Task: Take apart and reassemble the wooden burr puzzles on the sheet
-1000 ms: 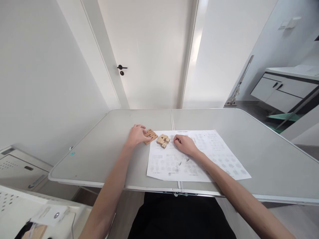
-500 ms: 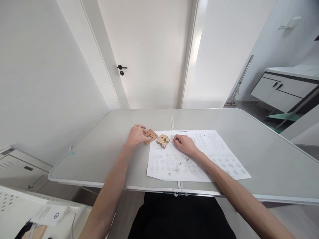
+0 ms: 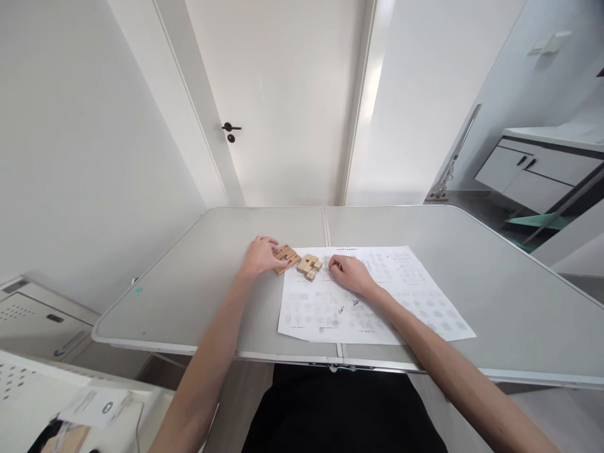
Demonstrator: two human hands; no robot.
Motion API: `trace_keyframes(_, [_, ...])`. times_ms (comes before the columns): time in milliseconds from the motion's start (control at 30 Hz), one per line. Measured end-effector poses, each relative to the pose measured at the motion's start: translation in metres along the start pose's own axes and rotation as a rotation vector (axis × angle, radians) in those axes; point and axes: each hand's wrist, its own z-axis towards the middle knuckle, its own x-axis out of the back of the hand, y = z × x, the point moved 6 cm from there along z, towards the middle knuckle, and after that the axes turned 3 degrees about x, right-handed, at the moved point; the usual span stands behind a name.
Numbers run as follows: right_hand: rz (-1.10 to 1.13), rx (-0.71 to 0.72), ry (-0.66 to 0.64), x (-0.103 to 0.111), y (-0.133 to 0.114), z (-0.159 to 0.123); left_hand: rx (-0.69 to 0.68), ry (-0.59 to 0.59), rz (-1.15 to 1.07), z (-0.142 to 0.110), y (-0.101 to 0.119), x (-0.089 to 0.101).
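Note:
My left hand has its thumb and fingers around the left side of a flat brown wooden puzzle board with dark gaps in it. Part of the board is hidden behind the fingers. Just right of it, a cluster of pale wooden cube blocks sits on the upper left of a printed white sheet, one block jutting toward me. My right hand rests on the sheet to the right of the blocks, apart from them. Its fingers are curled in, and no object shows in them.
The grey folding table has a seam down its middle and a metal rim. A white door stands beyond it. White cabinets are low at the left; a vanity cabinet and a mop are at the right.
The brown board and my left thumb have shifted very slightly to the right. My right hand and the pale blocks stay as they were.

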Motion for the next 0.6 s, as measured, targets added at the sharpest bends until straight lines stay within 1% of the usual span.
trace_keyframes(167, [-0.003,-0.002,-0.005,-0.0009,0.001,0.0007,-0.017,0.014,-0.042,0.0002,0.0009,-0.0006])
trace_keyframes(467, [-0.008,-0.004,-0.006,-0.0008,0.0006,0.0007,-0.009,-0.004,-0.019,0.0009,0.0026,-0.0018])
trace_keyframes(600, [-0.002,-0.004,-0.008,-0.0003,0.0001,0.0005,-0.02,0.008,-0.019,0.001,0.0037,-0.0011])
